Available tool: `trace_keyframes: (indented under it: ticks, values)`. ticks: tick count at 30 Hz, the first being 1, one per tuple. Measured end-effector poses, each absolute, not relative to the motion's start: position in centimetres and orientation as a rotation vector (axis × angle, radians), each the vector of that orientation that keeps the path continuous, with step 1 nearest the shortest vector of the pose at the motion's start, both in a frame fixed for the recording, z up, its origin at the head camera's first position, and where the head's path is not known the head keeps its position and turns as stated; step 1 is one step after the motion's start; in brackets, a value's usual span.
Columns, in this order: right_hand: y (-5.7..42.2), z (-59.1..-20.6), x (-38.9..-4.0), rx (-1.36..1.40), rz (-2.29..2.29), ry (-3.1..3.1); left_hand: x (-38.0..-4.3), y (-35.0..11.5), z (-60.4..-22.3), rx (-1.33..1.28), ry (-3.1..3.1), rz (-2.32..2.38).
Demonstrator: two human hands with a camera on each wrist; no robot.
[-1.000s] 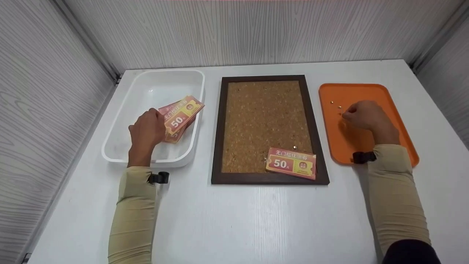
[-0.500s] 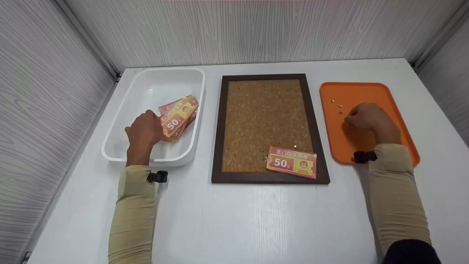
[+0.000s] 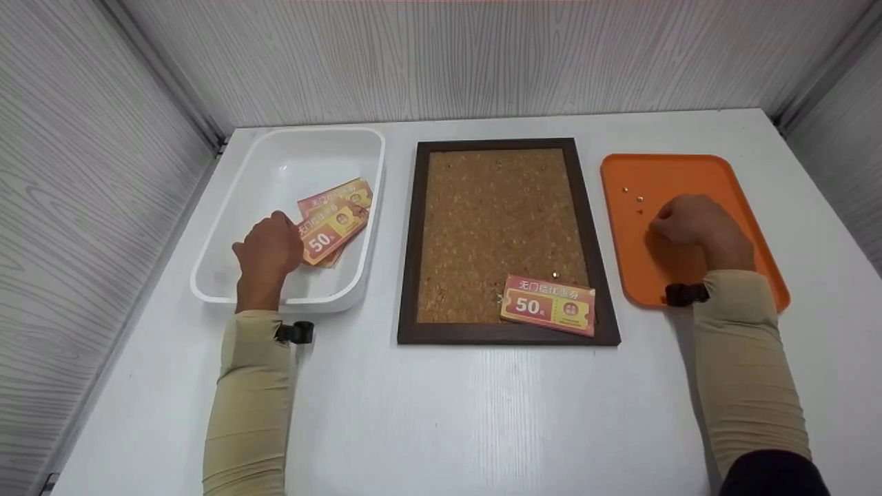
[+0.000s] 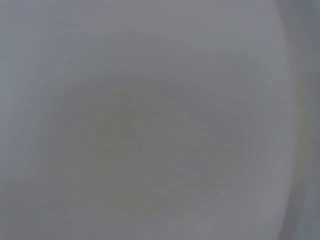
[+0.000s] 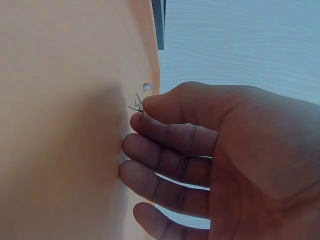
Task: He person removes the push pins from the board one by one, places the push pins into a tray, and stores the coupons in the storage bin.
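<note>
In the head view, my left hand [image 3: 267, 244] is over the white tub [image 3: 272, 169], its fingers pinching the near-left end of a red and yellow coupon [image 3: 332, 232] marked 50. Beneath that coupon lie more coupons [image 3: 344, 189] in the tub. My right hand [image 3: 704, 229] is low over the orange tray [image 3: 689, 172]. From the right wrist view, its thumb and index finger pinch a thumbtack [image 5: 139, 106] with a thin point, though other tacks close by blur which one is held. Several tacks [image 3: 640, 199] lie just left of that hand. The left wrist view is a grey blur.
Between tub and tray lies a cork board [image 3: 499, 213] with a dark brown frame [image 3: 506, 335]. Another coupon [image 3: 548, 305] covers its lower right corner, with a shiny tack [image 3: 555, 275] just above it. Grey wood-grain walls [image 3: 441, 62] bound the white table [image 3: 448, 413].
My left hand has shifted slightly left, drawing the pinched coupon left and down across the coupons below. My right hand has moved only a little to the right.
</note>
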State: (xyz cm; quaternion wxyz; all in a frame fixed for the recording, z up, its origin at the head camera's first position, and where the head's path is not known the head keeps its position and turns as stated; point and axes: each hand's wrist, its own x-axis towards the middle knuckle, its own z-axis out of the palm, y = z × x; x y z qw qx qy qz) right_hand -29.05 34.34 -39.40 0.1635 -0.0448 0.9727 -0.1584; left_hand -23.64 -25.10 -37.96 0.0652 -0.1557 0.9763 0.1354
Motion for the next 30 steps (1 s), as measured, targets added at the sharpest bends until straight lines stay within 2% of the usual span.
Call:
trace_keyframes:
  ticks: [30]
  values:
    - [33.40, -38.71, -28.64, -0.032, -0.483, 2.734, -23.54, -24.34, -37.67, -0.447, 3.063, 0.445]
